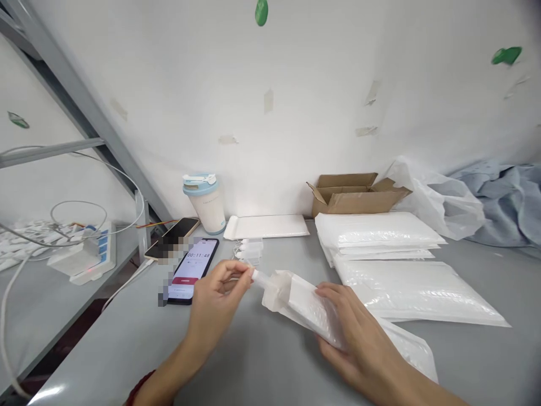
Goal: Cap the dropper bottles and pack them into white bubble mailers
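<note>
My left hand [226, 287] pinches the end of a small white, translucent item [262, 278] at the open mouth of a white padded envelope. Wrapped round that envelope [310, 307] from the right is my right hand [353, 332], thumb beneath and fingers on top. The envelope tilts with its mouth toward my left hand. Several small white items [252, 248] with thin loops lie just beyond my left hand. Behind them another white envelope [268, 226] lies flat near the wall. Part of one more envelope [408, 347] shows under my right forearm.
Stacked padded envelopes [380, 234] and another [422, 290] lie on the right. Behind them are an open cardboard box [359, 202], a plastic bag [439, 197] and blue cloth [507, 197]. Two phones [196, 265] [177, 234] and a lidded cup [207, 206] stand left; a power strip [99, 259] is farther left.
</note>
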`<state>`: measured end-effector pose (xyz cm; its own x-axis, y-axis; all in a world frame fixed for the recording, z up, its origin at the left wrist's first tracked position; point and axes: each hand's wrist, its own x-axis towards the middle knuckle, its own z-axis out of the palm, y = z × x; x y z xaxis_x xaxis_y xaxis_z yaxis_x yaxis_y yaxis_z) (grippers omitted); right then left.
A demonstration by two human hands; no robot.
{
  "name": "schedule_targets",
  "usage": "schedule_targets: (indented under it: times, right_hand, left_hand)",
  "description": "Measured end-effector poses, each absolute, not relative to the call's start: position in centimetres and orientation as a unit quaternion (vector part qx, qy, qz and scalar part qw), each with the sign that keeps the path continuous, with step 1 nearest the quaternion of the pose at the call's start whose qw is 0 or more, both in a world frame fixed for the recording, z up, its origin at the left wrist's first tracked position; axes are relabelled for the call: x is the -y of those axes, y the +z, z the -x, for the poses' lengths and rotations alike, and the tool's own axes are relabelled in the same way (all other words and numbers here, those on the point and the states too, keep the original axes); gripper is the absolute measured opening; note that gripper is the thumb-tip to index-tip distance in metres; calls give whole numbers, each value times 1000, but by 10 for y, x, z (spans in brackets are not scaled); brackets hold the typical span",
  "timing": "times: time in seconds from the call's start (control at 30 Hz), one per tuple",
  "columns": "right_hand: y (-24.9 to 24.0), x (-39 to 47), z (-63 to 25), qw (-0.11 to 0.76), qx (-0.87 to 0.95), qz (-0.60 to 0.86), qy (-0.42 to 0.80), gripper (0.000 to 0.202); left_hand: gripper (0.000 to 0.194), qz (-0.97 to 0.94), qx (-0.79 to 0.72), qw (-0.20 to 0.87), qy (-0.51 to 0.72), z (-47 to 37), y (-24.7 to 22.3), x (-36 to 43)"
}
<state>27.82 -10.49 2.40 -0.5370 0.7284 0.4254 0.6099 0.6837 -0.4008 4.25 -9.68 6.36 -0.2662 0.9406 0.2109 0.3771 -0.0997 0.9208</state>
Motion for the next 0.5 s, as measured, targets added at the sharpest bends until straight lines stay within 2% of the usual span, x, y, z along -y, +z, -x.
schedule_targets:
  times: [0.2, 0.37, 0.5]
  right_hand:
    - [26, 106, -277, 292, 871, 378, 114, 52]
    - [24, 106, -277, 299, 867, 380, 117, 52]
    - [23, 107, -276, 305, 866, 379, 118, 51]
  left_hand:
    - [16, -546, -613, 347, 452, -47, 51, 90]
    - [23, -591, -638, 326, 372, -43, 52, 90]
    - [27, -685, -576, 309, 322, -48, 55, 96]
